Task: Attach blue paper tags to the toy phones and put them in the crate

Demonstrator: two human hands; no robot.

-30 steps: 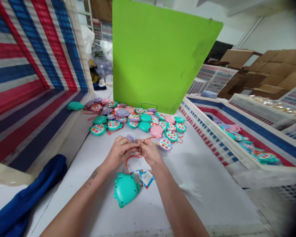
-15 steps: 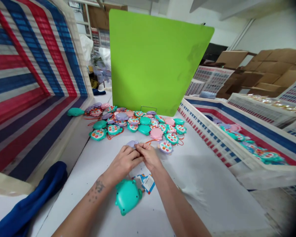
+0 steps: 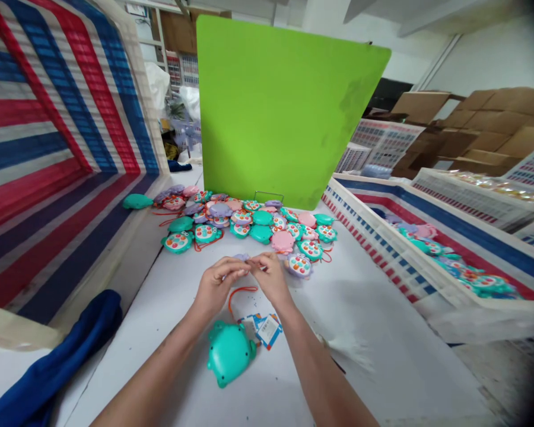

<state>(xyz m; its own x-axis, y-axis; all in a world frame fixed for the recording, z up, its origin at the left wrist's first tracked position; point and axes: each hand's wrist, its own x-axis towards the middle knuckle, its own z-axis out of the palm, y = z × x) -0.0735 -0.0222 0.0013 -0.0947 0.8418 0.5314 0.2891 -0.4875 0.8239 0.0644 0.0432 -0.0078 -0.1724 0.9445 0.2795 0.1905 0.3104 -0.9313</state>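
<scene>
My left hand [image 3: 220, 281] and my right hand [image 3: 269, 276] meet over the white table, fingertips pinched together at a purple toy [image 3: 241, 257] that is mostly hidden behind them. Both hands are closed on it. Below them lies a teal turtle-shaped toy [image 3: 231, 354], shell side up. Beside it are blue and white tags [image 3: 267, 330], and an orange cord loop [image 3: 237, 293] curves up toward my left hand. A pile of teal, pink and purple toys [image 3: 261, 218] with colourful buttons and orange cords spreads beyond my hands.
A green board [image 3: 285, 112] stands behind the pile. At left is a large striped crate [image 3: 48, 231] with blue cloth [image 3: 80, 338] by it. A white basket [image 3: 382, 261] at right holds more toys. White strands [image 3: 345, 350] lie right of my right forearm.
My left hand has shifted slightly left and up, its wrist turned. The orange cord loop above the teal toy has come into view. My right hand has barely moved.
</scene>
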